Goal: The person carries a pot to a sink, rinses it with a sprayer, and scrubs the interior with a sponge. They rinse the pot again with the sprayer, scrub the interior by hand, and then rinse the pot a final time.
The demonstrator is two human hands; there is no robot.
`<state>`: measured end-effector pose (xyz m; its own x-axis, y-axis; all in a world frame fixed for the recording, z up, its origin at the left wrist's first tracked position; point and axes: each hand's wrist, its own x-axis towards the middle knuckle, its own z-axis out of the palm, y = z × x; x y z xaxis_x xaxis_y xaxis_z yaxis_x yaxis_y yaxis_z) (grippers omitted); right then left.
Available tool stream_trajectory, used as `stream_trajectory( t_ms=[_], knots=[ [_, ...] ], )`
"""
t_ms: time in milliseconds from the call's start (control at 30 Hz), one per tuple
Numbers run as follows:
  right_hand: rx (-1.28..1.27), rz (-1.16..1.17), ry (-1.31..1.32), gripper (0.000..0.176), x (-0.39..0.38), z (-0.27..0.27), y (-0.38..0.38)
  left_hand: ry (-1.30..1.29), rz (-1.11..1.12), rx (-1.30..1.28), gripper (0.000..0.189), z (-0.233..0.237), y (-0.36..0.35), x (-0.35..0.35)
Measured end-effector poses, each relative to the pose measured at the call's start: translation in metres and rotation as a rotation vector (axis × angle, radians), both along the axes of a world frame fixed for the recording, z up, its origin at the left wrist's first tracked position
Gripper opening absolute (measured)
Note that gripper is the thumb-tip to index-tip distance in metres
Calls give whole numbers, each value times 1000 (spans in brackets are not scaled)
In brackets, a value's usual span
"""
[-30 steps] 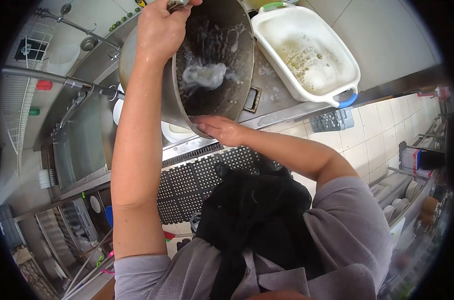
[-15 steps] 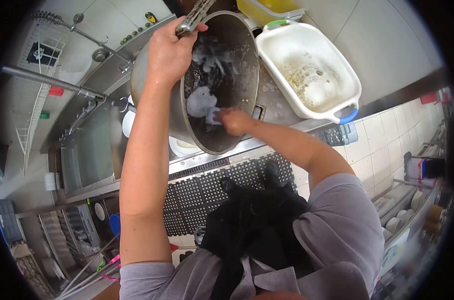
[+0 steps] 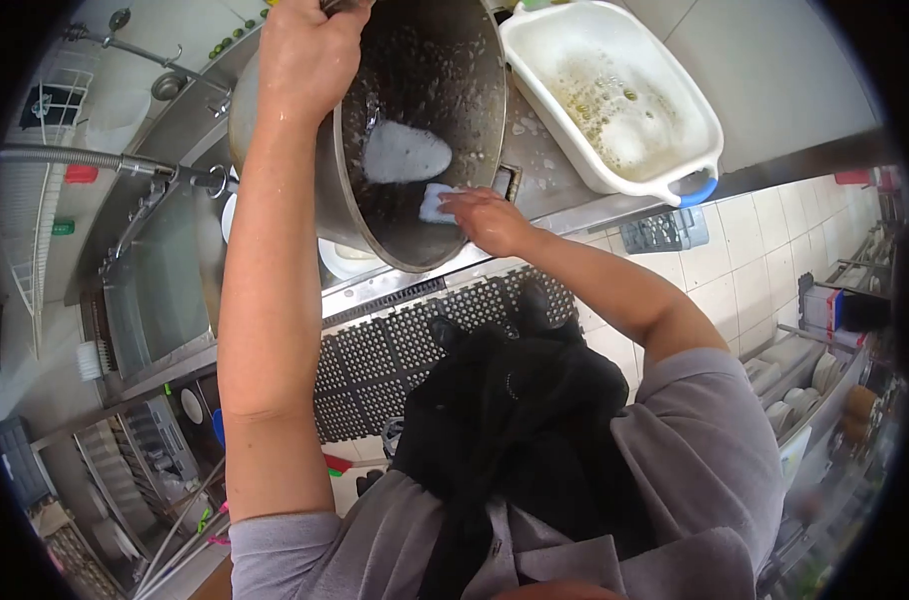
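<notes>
A large, deep metal pot (image 3: 472, 95) is tipped on its side, its mouth facing me. My left hand (image 3: 313, 50) is closed round the pot's handle (image 3: 341, 5) at the top edge of the view. Inside the pot, my right hand (image 3: 488, 220) presses a pale sponge (image 3: 436, 204) against the lower wall near the rim. A patch of white suds (image 3: 407, 153) lies in the pot just above the sponge. Wet streaks and spots of foam mark the dark inner surface.
To the right of the pot stands a white basin (image 3: 600, 180) with cloudy, foamy water and a blue handle. A sink (image 3: 160, 300) and hose tap (image 3: 85, 157) are at left. Underfoot lies a black perforated mat (image 3: 375, 375). Dish racks (image 3: 805, 390) line the right.
My right hand has moved the sponge slightly toward the rim, and its fingers show more. The suds have gathered into one smooth patch. The whole view has shifted, placing the pot higher.
</notes>
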<state>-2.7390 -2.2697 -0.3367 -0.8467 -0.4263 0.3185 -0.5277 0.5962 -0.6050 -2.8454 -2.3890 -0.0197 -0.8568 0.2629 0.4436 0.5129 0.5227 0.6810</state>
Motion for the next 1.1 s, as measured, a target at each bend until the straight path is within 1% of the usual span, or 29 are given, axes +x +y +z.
stream_trajectory(
  t_ms=[33,67,100,133,167,200,267,333,367,400,433,500,533,567,600,667,700,733,767,833,867,900,933,1000,1033,1067,1100],
  knots=[
    [91,134,-98,37,-6,9,-2,23,-107,1,13,-13,-10,-25],
    [184,269,-196,36,-13,20,-8,40,-114,9,13,-9,-7,-25],
    [-146,93,-259,36,7,43,-42,74,-102,-9,12,-8,-6,-22],
    [-342,79,-474,39,10,94,-52,102,-85,-27,12,-8,-6,-20],
    [-407,151,-504,39,5,88,-51,39,-64,-17,11,-8,-7,-19],
    [-476,221,-531,40,-6,75,-46,35,-65,-22,11,-11,-9,-20],
    [-8,244,146,40,-66,-42,-8,20,-105,68,11,-13,-9,-27],
    [537,-65,111,38,-110,-7,24,-13,-60,30,12,-9,-7,-27],
    [522,-53,100,38,-109,-19,16,-47,-17,-8,12,-10,-7,-26],
    [547,-171,308,37,-107,-30,4,-59,-13,-26,12,-14,-9,-24],
    [574,-299,528,35,-110,-34,-5,-7,-33,-22,12,-14,-9,-26],
    [472,-107,-292,34,-84,17,-55,56,-47,-14,12,-11,-8,-27],
    [307,-39,-456,34,-80,18,-81,31,-37,0,11,-10,-7,-23],
    [203,69,-589,35,-83,13,-105,-1,-34,13,11,-11,-5,-19],
    [201,66,-591,35,-81,10,-110,-25,-32,29,11,-12,-3,-19],
    [-393,198,-389,37,-75,3,-119,-21,-66,51,12,-17,-7,-21],
    [-145,273,-468,38,-93,-22,-110,-9,-106,72,12,-17,-8,-24],
    [13,283,-206,38,-107,-38,-88,0,-109,71,12,-16,-8,-26],
    [111,180,-17,37,-124,-49,-66,7,-122,73,12,-17,-9,-26],
    [527,13,25,33,-159,-28,-35,19,-139,72,12,-17,-9,-28],
    [637,17,-20,29,-184,-24,-32,-18,-150,120,13,-18,-10,-27],
    [656,-44,0,27,-191,-23,-38,-55,-163,165,13,-19,-10,-27],
    [676,-108,26,26,-200,-21,-46,-53,-170,158,13,-20,-11,-28],
    [463,-315,162,20,-180,-38,-90,17,-212,185,15,-24,-12,-32],
    [333,-324,89,19,-171,-45,-114,-21,-186,311,13,-30,-8,-37],
    [204,-331,16,19,-161,-47,-135,-23,-192,305,13,-31,-11,-42],
    [187,-154,-157,24,-153,-33,-145,-50,-253,266,15,-31,-15,-48]
  ],
)
